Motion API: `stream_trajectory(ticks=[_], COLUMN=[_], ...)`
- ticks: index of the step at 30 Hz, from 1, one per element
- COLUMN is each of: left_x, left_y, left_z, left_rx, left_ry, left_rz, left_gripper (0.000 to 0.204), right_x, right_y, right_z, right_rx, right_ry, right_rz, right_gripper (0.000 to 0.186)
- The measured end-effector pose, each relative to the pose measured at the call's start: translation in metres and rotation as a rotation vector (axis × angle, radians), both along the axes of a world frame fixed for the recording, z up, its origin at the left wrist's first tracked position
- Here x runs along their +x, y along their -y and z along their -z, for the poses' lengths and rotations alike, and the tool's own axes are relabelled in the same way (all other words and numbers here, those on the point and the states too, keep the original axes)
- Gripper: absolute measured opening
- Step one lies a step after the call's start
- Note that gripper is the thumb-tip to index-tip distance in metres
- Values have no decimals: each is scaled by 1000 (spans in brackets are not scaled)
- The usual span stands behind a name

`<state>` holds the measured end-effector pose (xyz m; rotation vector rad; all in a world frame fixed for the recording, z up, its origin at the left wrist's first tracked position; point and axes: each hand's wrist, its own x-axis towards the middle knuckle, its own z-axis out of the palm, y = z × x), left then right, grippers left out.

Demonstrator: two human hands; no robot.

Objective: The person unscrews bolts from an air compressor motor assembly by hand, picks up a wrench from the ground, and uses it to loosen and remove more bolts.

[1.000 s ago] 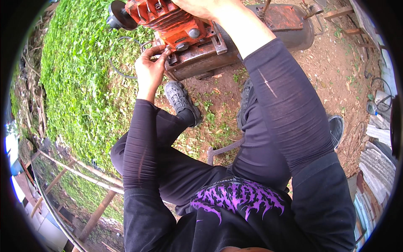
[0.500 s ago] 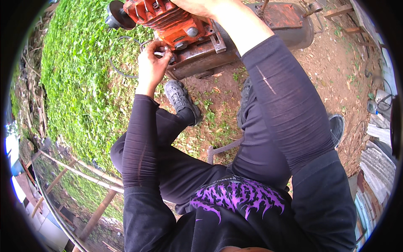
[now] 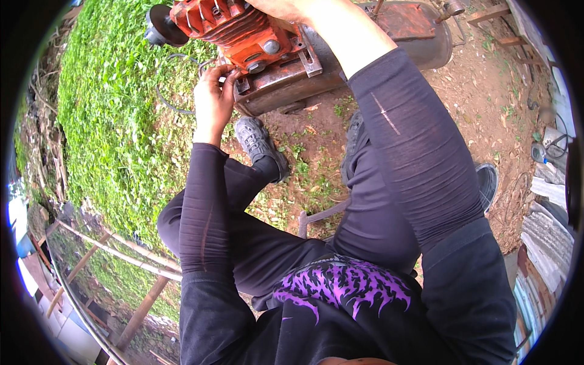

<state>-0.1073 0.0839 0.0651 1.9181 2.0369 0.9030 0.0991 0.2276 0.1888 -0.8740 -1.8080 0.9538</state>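
Orange pump (image 3: 248, 44) betw. L hand (image 3: 214, 92), fingers curled, & cropped R hand (image 3: 285, 8); both grips unclear

Can pass over the grass (image 3: 121, 115) left of the left hand (image 3: 213, 94), above a thin cable (image 3: 165, 104). Meets the orange compressor pump (image 3: 240, 42) ahead to the right, then the right forearm (image 3: 359, 45) slanting across the tank (image 3: 292, 94). Can also approach between left shoe (image 3: 257, 140) and right shoe (image 3: 353, 146).

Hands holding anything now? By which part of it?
Can't tell. The left hand curls its fingers by the lower left corner of the orange pump, any small part hidden; the right hand is by the pump, fingers out of frame.
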Motion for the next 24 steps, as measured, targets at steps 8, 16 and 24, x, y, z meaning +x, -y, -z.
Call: stream_trajectory(ticks=[8, 16, 24], left_x=[-2, 85, 112], left_y=[6, 56, 16], left_z=[-9, 39, 69], left_rx=[48, -44, -256], left_ry=[173, 1341, 1910], left_rz=[-223, -546, -707], left_gripper=[19, 26, 20], right_x=[4, 6, 43], right_y=[0, -11, -7], right_z=[-5, 9, 5], right_rx=[-26, 33, -3], right_ry=[-15, -26, 100], right_rz=[-70, 116, 119], right_gripper=[50, 47, 42])
